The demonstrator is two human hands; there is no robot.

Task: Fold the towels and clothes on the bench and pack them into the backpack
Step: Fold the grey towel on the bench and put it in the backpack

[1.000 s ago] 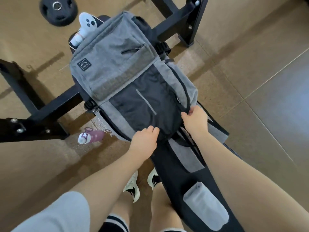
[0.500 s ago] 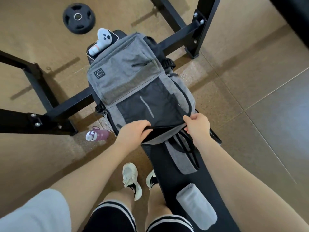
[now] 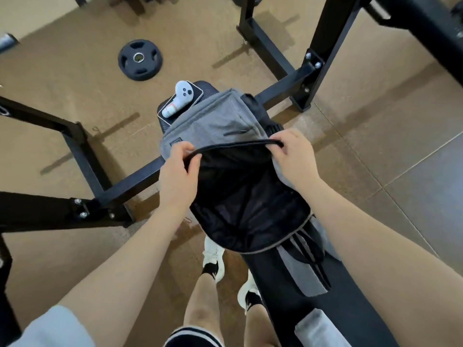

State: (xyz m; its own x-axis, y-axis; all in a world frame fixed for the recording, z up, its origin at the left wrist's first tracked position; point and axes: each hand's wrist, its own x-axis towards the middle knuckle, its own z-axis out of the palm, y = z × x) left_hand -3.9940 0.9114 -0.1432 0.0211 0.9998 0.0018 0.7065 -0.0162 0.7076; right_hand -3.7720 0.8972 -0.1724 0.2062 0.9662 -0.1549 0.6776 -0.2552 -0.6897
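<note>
Left hand (image 3: 178, 169) and right hand (image 3: 293, 156) gripping backpack (image 3: 213, 121) flap rim, held open

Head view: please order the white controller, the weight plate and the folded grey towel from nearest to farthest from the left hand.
From the left hand:
1. White controller, beyond the backpack on the bench end.
2. Weight plate, on the floor farther out.
3. Folded grey towel, on the bench nearest the person.

**A gym floor**

A black weight plate (image 3: 140, 60) lies flat on tan rubber flooring (image 3: 62, 78). Black bolted steel rack frames (image 3: 323, 53) stand around a padded black weight bench (image 3: 333, 314). The person wears white trainers (image 3: 213, 254) and striped shorts (image 3: 193, 338).
</note>
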